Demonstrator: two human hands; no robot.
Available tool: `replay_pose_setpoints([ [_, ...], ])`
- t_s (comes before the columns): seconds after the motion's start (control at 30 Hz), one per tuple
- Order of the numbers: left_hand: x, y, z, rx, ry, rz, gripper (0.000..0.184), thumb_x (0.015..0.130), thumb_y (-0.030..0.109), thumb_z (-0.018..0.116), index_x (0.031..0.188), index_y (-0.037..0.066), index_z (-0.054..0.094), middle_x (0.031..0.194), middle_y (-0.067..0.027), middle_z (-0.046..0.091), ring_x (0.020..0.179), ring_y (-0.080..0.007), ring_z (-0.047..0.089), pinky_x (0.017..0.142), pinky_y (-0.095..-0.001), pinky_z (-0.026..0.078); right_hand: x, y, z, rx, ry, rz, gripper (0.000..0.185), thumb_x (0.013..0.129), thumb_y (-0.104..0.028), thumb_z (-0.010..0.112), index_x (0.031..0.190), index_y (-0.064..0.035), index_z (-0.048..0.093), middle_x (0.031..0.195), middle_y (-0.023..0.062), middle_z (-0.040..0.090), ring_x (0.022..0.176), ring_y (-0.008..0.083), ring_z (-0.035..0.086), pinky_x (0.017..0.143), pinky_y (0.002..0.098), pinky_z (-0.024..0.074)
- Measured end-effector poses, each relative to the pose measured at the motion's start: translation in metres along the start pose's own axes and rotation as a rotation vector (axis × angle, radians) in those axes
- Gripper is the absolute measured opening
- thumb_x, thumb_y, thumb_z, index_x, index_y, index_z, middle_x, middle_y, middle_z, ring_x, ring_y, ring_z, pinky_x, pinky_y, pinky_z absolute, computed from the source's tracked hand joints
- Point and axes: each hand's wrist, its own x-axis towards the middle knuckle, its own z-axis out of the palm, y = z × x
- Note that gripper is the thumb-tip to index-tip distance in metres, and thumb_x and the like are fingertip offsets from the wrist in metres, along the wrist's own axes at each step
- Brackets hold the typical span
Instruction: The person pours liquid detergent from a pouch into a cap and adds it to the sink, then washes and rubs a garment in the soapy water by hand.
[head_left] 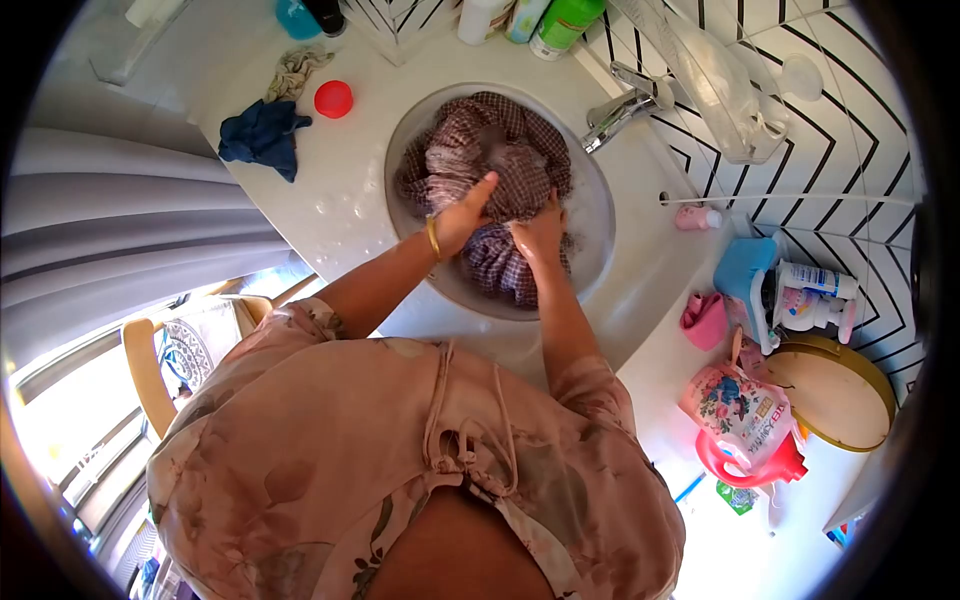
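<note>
A wet brown-and-white checked cloth [490, 135] lies bunched up in the round sink [597, 215], and a darker purplish fold of it bulges toward me. My left hand [463, 218], with a gold bangle at the wrist, grips the cloth's left side; its thumb lies on top and the other fingers are mostly hidden in the folds. My right hand [541, 236] grasps the same cloth on the right, fingertips tucked into it. Both hands are close together near the sink's middle. Whether the cloth is one garment or more, I cannot tell.
A chrome faucet [625, 112] reaches over the sink's right rim. On the counter's left lie a dark blue cloth [262, 138], a beige cloth [297, 70] and a red cup [333, 99]. Bottles, including a green one [566, 28], stand behind. A detergent bag [738, 410] sits at right.
</note>
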Motion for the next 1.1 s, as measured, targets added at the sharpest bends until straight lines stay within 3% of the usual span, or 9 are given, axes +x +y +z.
replay_pose_setpoints([
  [0.07, 0.001, -0.005, -0.021, -0.209, -0.111, -0.029, 0.069, 0.085, 0.058, 0.042, 0.135, 0.011, 0.032, 0.135, -0.0051, 0.039, 0.124, -0.0202, 0.035, 0.104, -0.0396, 0.024, -0.002, -0.002, -0.027, -0.095, -0.069, -0.131, 0.043, 0.073, -0.022, 0.061, 0.112, -0.0038, 0.056, 0.110, 0.0189, 0.057, 0.106, 0.0348, 0.052, 0.094, 0.0494, 0.0325],
  [0.2, -0.004, -0.015, -0.023, -0.740, -0.119, -0.125, 0.094, 0.071, 0.077, 0.038, 0.138, 0.013, 0.026, 0.140, -0.0074, 0.033, 0.129, -0.0256, 0.029, 0.108, -0.0403, 0.016, -0.013, 0.000, -0.055, 0.982, -0.052, 0.163, 0.036, 0.071, 0.000, 0.050, 0.106, 0.0043, 0.056, 0.095, 0.0091, 0.062, 0.083, 0.0185, 0.058, 0.075, 0.0293, 0.0451],
  [0.4, 0.010, -0.024, -0.012, -0.689, -0.021, -0.180, 0.109, 0.060, 0.088, 0.029, 0.141, 0.017, 0.020, 0.145, -0.0072, 0.022, 0.133, -0.0283, 0.020, 0.107, -0.0492, 0.014, -0.061, -0.036, -0.136, 0.831, -0.369, 0.180, 0.040, 0.068, -0.006, 0.053, 0.105, 0.0069, 0.054, 0.093, 0.0098, 0.061, 0.078, 0.0147, 0.058, 0.070, 0.0295, 0.0468],
  [0.5, 0.045, -0.023, -0.025, -0.770, -0.077, 0.015, 0.107, 0.061, 0.085, 0.037, 0.136, 0.010, 0.029, 0.130, -0.0111, 0.040, 0.117, -0.0298, 0.038, 0.100, -0.0487, 0.028, -0.072, -0.023, -0.141, 0.736, -0.645, 0.208, 0.052, 0.067, -0.009, 0.056, 0.116, 0.0067, 0.048, 0.103, 0.0123, 0.058, 0.087, 0.0180, 0.056, 0.077, 0.0311, 0.0461],
  [0.7, 0.022, 0.043, 0.001, -0.993, -0.425, 0.117, 0.090, 0.065, 0.072, 0.054, 0.122, 0.004, 0.041, 0.086, -0.0026, 0.050, 0.081, -0.0176, 0.050, 0.091, -0.0428, 0.040, -0.065, -0.028, -0.119, 0.596, -0.326, 0.010, 0.092, 0.061, -0.026, 0.077, 0.133, 0.0029, 0.029, 0.126, 0.0188, 0.043, 0.108, 0.0262, 0.048, 0.093, 0.0343, 0.0380],
  [0.77, 0.012, 0.061, 0.010, -1.010, -0.445, 0.117, 0.077, 0.066, 0.067, 0.057, 0.110, 0.004, 0.046, 0.080, -0.0017, 0.047, 0.077, -0.0165, 0.048, 0.088, -0.0428, 0.040, -0.052, -0.034, -0.095, -0.091, -0.148, -0.290, 0.097, 0.054, -0.031, 0.082, 0.130, 0.0038, 0.032, 0.128, 0.0221, 0.040, 0.107, 0.0285, 0.050, 0.090, 0.0359, 0.0405],
  [0.9, 0.001, 0.093, 0.029, -0.952, -0.610, 0.148, 0.053, 0.068, 0.052, 0.062, 0.091, 0.006, 0.051, 0.076, -0.0024, 0.044, 0.078, -0.0172, 0.046, 0.084, -0.0447, 0.041, -0.028, -0.079, -0.053, 0.630, -0.042, -0.346, 0.079, 0.057, -0.023, 0.082, 0.121, 0.0035, 0.043, 0.118, 0.0171, 0.050, 0.101, 0.0237, 0.053, 0.085, 0.0346, 0.0432],
  [1.0, 0.006, 0.114, 0.022, -0.892, -0.700, 0.149, 0.044, 0.068, 0.039, 0.065, 0.091, 0.003, 0.053, 0.081, -0.0058, 0.050, 0.084, -0.0214, 0.051, 0.085, -0.0474, 0.042, -0.034, -0.080, -0.054, 0.854, -0.526, 0.118, 0.067, 0.062, -0.022, 0.079, 0.117, 0.0031, 0.049, 0.110, 0.0124, 0.058, 0.099, 0.0213, 0.055, 0.087, 0.0333, 0.0423],
  [1.1, 0.004, 0.129, 0.009, -0.551, -0.278, 0.094, 0.045, 0.070, 0.034, 0.064, 0.097, 0.000, 0.055, 0.092, -0.0100, 0.057, 0.096, -0.0265, 0.054, 0.088, -0.0486, 0.042, -0.045, -0.045, -0.098, 0.907, -0.478, 0.059, 0.060, 0.065, -0.011, 0.074, 0.118, 0.0045, 0.048, 0.108, 0.0121, 0.059, 0.097, 0.0193, 0.056, 0.085, 0.0325, 0.0433],
])
